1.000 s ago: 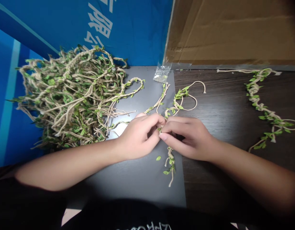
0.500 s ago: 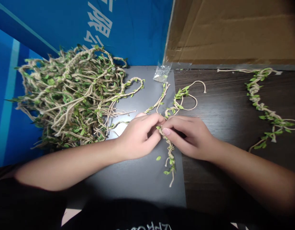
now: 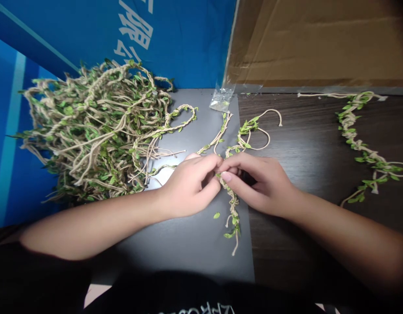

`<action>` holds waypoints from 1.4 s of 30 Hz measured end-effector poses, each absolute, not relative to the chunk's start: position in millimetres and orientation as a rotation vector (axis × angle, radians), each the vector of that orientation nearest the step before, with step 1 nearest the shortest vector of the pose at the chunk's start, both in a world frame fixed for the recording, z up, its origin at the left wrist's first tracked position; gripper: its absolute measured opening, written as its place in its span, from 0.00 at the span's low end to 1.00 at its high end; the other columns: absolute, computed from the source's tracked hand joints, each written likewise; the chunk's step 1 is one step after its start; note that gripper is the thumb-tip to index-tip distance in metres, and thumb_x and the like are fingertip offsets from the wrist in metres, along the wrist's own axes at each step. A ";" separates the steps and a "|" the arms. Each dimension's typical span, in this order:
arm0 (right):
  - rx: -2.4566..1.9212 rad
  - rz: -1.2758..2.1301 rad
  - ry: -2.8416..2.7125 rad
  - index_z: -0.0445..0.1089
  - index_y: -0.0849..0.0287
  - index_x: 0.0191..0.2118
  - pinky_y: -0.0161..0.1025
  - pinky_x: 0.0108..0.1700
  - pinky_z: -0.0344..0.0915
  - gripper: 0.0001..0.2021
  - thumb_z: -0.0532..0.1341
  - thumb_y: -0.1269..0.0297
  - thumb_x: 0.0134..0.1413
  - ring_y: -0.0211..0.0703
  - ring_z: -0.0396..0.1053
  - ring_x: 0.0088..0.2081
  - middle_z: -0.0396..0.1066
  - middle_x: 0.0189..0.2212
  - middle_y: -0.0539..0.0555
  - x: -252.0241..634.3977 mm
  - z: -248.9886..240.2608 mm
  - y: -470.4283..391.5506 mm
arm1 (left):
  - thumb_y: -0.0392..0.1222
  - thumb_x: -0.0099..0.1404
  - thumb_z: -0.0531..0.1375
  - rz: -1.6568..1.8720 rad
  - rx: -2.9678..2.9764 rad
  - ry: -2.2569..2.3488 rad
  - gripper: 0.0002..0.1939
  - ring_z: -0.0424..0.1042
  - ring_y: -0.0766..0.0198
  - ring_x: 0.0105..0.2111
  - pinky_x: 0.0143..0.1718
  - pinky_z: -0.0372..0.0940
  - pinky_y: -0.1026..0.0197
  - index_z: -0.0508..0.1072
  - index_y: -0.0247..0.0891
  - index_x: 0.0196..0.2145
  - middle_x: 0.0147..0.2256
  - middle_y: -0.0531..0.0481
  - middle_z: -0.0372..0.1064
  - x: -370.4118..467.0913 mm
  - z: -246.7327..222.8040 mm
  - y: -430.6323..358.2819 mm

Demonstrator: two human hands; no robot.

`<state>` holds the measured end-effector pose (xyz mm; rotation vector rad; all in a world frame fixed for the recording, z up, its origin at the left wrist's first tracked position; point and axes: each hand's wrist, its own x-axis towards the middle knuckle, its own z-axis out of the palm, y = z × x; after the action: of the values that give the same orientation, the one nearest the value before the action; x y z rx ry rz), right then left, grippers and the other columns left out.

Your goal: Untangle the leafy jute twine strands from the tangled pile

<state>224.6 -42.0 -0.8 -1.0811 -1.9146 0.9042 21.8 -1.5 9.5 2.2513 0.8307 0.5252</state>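
Near the middle, my left hand and my right hand meet with their fingertips pinched on a braided cord with green leaves. The cord's lower end hangs toward me and ends in a loose strand. Its upper part, with a leafy bunch and a thin loop, lies beyond my right hand. Just beyond my left hand lies another leafy strand. A loose green leaf rests below the fingers. The exact point of the grip is hidden by the fingers.
A large heap of leafy braided cords stands at the left. Another leafy cord lies on the dark wood table at the right. A clear plastic bag sits near the blue panel and the cardboard box.
My right fingers have shifted slightly left, closer against my left fingertips. The braided cord has hardly moved.
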 end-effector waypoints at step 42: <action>-1.127 0.897 -1.748 0.68 0.56 0.45 0.33 0.29 0.62 0.09 0.66 0.65 0.61 0.29 0.63 0.26 0.70 0.31 0.45 223.1 -3.1 -38.4 | 0.36 0.70 0.62 0.759 1.994 0.839 0.05 0.70 0.72 0.32 0.35 0.65 0.68 0.73 0.36 0.43 0.34 0.53 0.73 20.2 7.3 -3.9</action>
<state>223.1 -38.4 -3.1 -1.1272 -1.7479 0.8967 20.2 -3.9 7.3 1.9936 0.8388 0.7592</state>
